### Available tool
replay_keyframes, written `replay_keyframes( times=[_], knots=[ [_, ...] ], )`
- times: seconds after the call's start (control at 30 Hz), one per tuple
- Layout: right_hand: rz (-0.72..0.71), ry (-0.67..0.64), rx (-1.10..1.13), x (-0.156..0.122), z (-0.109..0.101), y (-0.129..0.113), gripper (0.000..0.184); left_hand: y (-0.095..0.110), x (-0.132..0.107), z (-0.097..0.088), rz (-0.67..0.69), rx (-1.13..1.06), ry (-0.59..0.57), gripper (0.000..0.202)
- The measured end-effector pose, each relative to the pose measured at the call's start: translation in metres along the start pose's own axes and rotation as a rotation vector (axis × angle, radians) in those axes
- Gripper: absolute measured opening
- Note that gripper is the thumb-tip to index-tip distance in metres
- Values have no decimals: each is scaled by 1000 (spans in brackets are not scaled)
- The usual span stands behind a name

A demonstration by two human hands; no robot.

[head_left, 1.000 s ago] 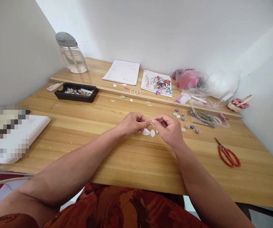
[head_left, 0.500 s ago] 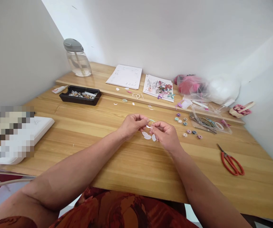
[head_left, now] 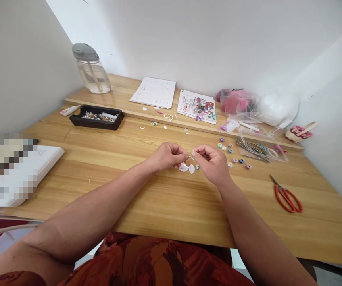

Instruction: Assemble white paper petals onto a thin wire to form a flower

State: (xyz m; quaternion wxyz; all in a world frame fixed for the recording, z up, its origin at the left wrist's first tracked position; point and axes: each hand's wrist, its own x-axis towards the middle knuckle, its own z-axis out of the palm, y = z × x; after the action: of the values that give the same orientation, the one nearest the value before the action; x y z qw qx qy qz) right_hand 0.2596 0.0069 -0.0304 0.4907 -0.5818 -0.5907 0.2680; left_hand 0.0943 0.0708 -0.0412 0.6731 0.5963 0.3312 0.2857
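Note:
My left hand and my right hand meet over the middle of the wooden table, both with fingers pinched. Between the fingertips is a tiny pale green paper piece, too small to make out well. Just below the fingertips white petal-shaped paper pieces lie on the table. Several small coiled paper rolls in purple, teal and pink lie to the right of my right hand.
Red-handled scissors lie at the right. A clear packet of paper strips, a flower craft card, white sheets, a black tray, a water bottle and a glue tube stand behind. A white pad sits at left.
The hands stay pinched together at the same spot; only the view has shifted slightly.

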Motion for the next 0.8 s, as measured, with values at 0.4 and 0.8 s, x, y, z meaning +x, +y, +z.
replay_keyframes(
  times=[0.4, 0.8],
  knots=[
    [288, -139, 317, 1, 11, 6, 25, 1, 1, 1, 36, -212, 151, 26],
    [-181, -36, -198, -11, 6, -9, 9, -5, 3, -2, 33, 90, 120, 18]
  ],
)
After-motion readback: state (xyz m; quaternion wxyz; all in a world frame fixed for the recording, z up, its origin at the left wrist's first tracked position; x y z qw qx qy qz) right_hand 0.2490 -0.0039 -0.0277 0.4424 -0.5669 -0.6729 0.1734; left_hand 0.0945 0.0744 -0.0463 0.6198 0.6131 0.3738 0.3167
